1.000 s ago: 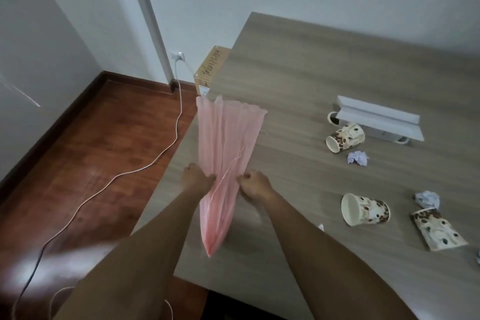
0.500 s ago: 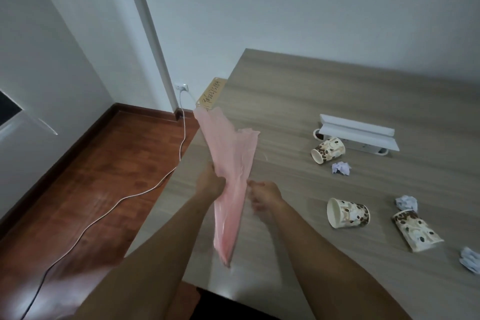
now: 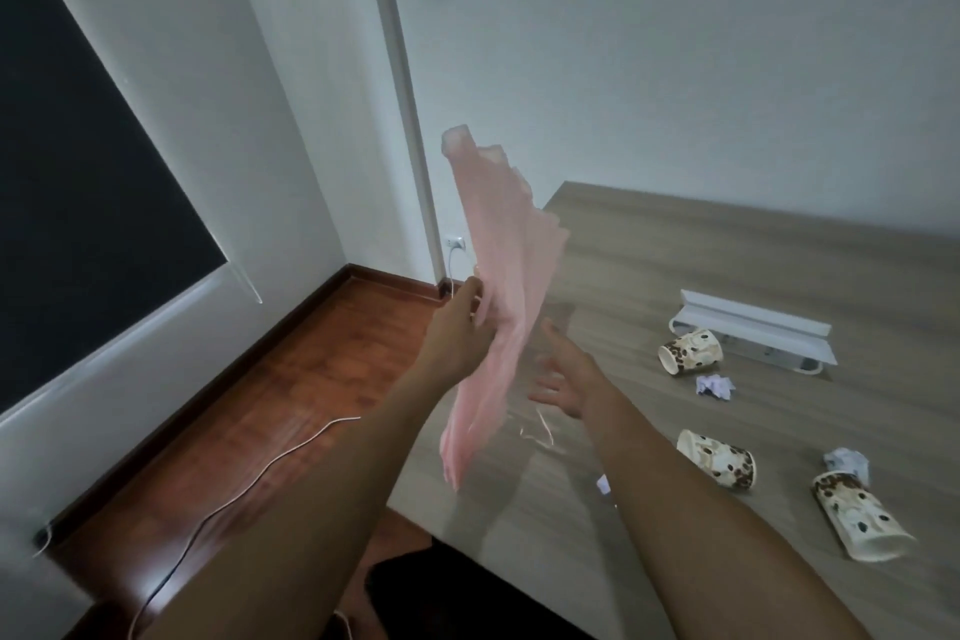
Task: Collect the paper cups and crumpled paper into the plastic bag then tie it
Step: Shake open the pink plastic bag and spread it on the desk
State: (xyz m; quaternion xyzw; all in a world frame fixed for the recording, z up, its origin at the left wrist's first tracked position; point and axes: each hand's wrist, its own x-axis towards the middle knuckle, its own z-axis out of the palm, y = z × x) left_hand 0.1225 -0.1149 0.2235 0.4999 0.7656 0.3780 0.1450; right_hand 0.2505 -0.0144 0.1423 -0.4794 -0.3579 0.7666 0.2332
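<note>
A pink plastic bag (image 3: 498, 286) hangs flat and upright in the air above the table's left edge, pinched by my left hand (image 3: 462, 327) near its middle. My right hand (image 3: 563, 379) is just right of the bag, fingers spread, holding nothing. Three brown-patterned paper cups lie on their sides on the wooden table (image 3: 727, 255): one (image 3: 690, 351) by the white object, one (image 3: 717, 458) nearer, one (image 3: 857, 517) at the right. Crumpled paper balls (image 3: 716, 386) (image 3: 847, 460) lie among them, and a small scrap (image 3: 603, 484) sits by my right forearm.
A white angled object (image 3: 753, 333) lies on the table behind the cups. A white cable (image 3: 249, 478) runs over the red wooden floor from a wall socket (image 3: 455, 242). A dark window with a blind fills the left wall.
The bag has been lifted off the table and swung up into the air. My right hand has let go of it and opened. The view has tilted upward.
</note>
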